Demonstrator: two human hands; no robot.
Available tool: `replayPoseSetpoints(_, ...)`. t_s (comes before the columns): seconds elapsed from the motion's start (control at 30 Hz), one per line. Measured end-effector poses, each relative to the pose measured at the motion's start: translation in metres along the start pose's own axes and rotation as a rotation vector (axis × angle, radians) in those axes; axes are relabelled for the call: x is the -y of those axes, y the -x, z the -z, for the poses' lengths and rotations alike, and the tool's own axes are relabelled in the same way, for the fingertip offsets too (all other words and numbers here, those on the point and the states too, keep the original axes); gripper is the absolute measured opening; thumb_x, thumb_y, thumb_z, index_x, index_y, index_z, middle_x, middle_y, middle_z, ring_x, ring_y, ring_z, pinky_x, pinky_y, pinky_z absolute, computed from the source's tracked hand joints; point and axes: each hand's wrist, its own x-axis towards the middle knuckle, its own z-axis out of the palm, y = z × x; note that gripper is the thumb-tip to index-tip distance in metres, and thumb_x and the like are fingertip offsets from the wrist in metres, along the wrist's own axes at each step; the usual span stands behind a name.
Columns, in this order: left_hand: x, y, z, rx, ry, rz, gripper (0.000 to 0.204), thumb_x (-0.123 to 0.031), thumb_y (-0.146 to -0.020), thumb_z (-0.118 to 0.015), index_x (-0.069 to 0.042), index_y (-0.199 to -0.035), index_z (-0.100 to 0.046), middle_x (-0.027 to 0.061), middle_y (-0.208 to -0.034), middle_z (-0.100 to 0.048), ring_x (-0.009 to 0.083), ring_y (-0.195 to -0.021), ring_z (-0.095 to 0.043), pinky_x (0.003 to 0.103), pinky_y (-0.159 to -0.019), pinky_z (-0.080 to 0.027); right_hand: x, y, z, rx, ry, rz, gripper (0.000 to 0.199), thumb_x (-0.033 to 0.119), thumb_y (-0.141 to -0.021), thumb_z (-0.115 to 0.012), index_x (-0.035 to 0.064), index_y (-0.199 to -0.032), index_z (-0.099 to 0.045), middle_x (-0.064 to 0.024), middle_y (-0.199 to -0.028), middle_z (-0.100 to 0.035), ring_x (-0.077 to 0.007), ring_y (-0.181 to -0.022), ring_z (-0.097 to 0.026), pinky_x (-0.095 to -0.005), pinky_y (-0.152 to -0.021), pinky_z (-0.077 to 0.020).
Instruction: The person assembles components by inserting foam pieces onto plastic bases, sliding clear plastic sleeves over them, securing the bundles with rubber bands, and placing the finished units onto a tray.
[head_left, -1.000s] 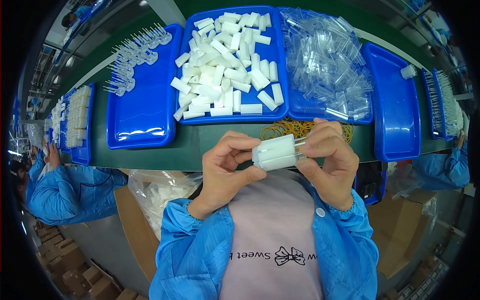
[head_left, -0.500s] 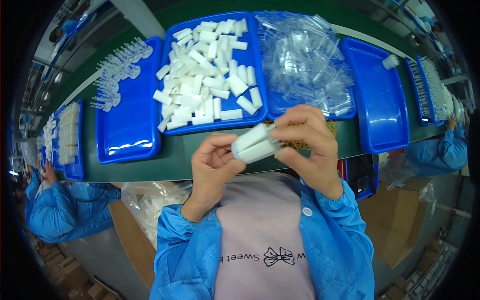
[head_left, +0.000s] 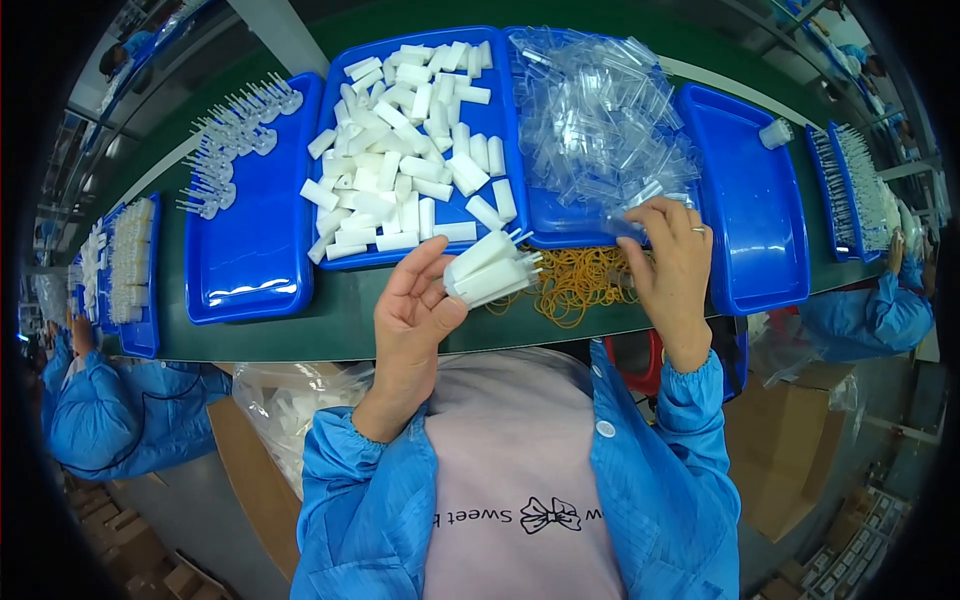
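Observation:
My left hand [head_left: 408, 318] is closed round the base of a cluster of white cylinders [head_left: 488, 272] on a clear pronged holder. Thin prong tips stick out past the cylinders on the right. My right hand [head_left: 672, 268] is at the near right edge of the tray of clear plastic pieces [head_left: 600, 120], thumb and fingers pinched on a clear plastic piece [head_left: 620, 224] whose outline is faint. White cylinders [head_left: 400, 150] fill the blue tray ahead of my left hand.
Tangled yellow rubber bands [head_left: 575, 285] lie between my hands. A blue tray [head_left: 250, 265] at left carries clear pronged holders [head_left: 225, 165]. The right blue tray [head_left: 750, 220] has one small clear piece [head_left: 775, 133] at its far edge. Co-workers in blue sleeves sit on both sides.
My right hand has left the cylinder cluster and moved right to the tray of clear pieces. My left hand keeps the cluster, now held slightly further left.

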Motion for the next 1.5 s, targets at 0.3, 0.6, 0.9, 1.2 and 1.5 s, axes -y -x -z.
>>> replayPoseSetpoints(0.3,0.006,0.011,0.004,0.172,-0.328,-0.265,0.059,0.004,-0.081,-0.066,0.003,-0.135,-0.041,0.0126,-0.127,-0.046,0.0255,-0.116,-0.053,0.035,-0.098,-0.045,0.027,-0.001,0.022,-0.097,-0.753,-0.060,0.019,0.002,-0.081,-0.061,0.0006,-0.101,-0.062,-0.0114,-0.098,-0.059,-0.0214,-0.084,-0.059,-0.0300,-0.073,-0.0468)
replayPoseSetpoints(0.6,-0.007,0.015,0.013,-0.058,-0.246,-0.222,0.055,0.000,-0.084,-0.062,0.005,-0.134,-0.042,0.0169,-0.131,-0.050,0.0244,-0.119,-0.050,0.036,-0.103,-0.037,0.002,0.130,-0.012,0.243,-0.729,-0.245,0.029,0.008,-0.071,-0.073,0.0026,-0.098,-0.064,-0.0108,-0.096,-0.064,-0.0288,-0.093,-0.060,-0.0383,-0.080,-0.0464)
replayPoseSetpoints(0.9,-0.016,0.017,0.016,-0.092,-0.358,-0.102,0.057,-0.016,-0.088,-0.063,0.000,-0.137,-0.039,0.0141,-0.135,-0.047,0.0249,-0.121,-0.049,0.038,-0.098,-0.044,0.061,0.150,-0.220,0.319,-0.642,-0.103,0.030,0.020,-0.084,-0.063,0.0062,-0.110,-0.062,-0.0178,-0.111,-0.061,-0.0339,-0.101,-0.057,-0.0416,-0.085,-0.0461)
replayPoseSetpoints(1.2,-0.013,0.024,0.031,-0.101,-0.319,-0.135,0.060,-0.020,-0.088,-0.064,-0.001,-0.138,-0.038,0.0138,-0.135,-0.047,0.0250,-0.121,-0.051,0.038,-0.097,-0.046,0.043,0.144,-0.236,0.501,-0.653,-0.072,0.027,0.020,-0.085,-0.061,0.0067,-0.109,-0.062,-0.0180,-0.109,-0.061,-0.0354,-0.100,-0.057,-0.0425,-0.085,-0.0452)
replayPoseSetpoints(1.5,-0.017,0.037,0.023,-0.037,-0.190,-0.096,0.058,-0.017,-0.087,-0.065,-0.001,-0.137,-0.040,0.0148,-0.134,-0.048,0.0249,-0.119,-0.052,0.036,-0.095,-0.048,0.041,0.138,-0.223,0.653,-0.575,-0.032,0.025,0.020,-0.087,-0.058,0.0071,-0.109,-0.062,-0.0181,-0.108,-0.061,-0.0368,-0.099,-0.056,-0.0434,-0.086,-0.0444)
